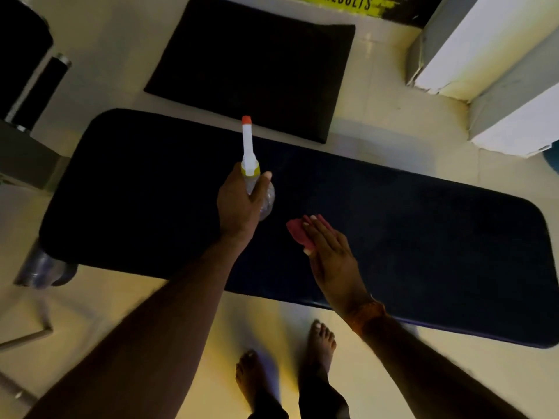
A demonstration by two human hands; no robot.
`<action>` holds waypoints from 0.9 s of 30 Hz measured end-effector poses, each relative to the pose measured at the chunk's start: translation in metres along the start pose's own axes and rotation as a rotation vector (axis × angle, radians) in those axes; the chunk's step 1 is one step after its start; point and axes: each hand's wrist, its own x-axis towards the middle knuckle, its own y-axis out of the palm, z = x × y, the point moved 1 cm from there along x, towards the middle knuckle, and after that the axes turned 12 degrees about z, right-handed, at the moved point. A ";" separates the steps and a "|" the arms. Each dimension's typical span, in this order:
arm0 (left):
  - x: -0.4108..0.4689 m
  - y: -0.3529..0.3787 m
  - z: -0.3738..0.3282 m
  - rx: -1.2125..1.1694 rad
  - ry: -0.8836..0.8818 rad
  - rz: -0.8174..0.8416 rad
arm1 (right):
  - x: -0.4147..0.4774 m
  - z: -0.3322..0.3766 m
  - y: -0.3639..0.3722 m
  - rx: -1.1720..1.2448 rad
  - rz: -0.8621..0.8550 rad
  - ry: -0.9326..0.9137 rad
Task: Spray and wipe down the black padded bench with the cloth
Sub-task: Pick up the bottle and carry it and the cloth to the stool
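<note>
The black padded bench (423, 237) lies across the view from upper left to lower right. My left hand (239, 207) is closed around a clear spray bottle (250, 158) with a white head and orange nozzle, held above the middle of the pad with the nozzle pointing away from me. To its right, my right hand (329, 258) lies flat on the pad, fingers extended, pressing a pink cloth (298, 231) against it. Most of the cloth is under the fingers.
A black floor mat (251, 71) lies beyond the bench on pale tiles. Dark gym equipment with a roller pad (39, 89) stands at the left. White and grey panels (490, 65) lean at the upper right. My bare feet (287, 376) stand before the bench.
</note>
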 end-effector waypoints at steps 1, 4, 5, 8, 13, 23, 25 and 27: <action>-0.008 -0.007 -0.005 0.011 0.015 -0.015 | -0.003 0.005 -0.005 0.025 0.008 0.033; -0.050 -0.037 -0.032 -0.025 0.047 -0.034 | -0.016 0.033 -0.030 0.053 0.029 0.074; -0.066 -0.052 -0.046 -0.035 0.046 -0.020 | -0.023 0.048 -0.043 0.067 0.022 0.076; -0.118 -0.101 -0.083 -0.039 0.018 0.006 | -0.046 0.100 -0.085 0.132 0.005 0.074; -0.207 -0.189 -0.150 -0.058 -0.071 -0.079 | -0.083 0.187 -0.144 0.224 0.039 -0.048; -0.372 -0.332 -0.199 -0.169 -0.240 -0.611 | -0.130 0.393 -0.178 0.348 0.136 -0.623; -0.400 -0.357 -0.184 -0.227 -0.275 -0.738 | -0.134 0.430 -0.157 0.312 0.194 -0.700; -0.428 -0.384 -0.167 -0.279 -0.285 -0.838 | -0.136 0.465 -0.130 0.257 0.279 -0.722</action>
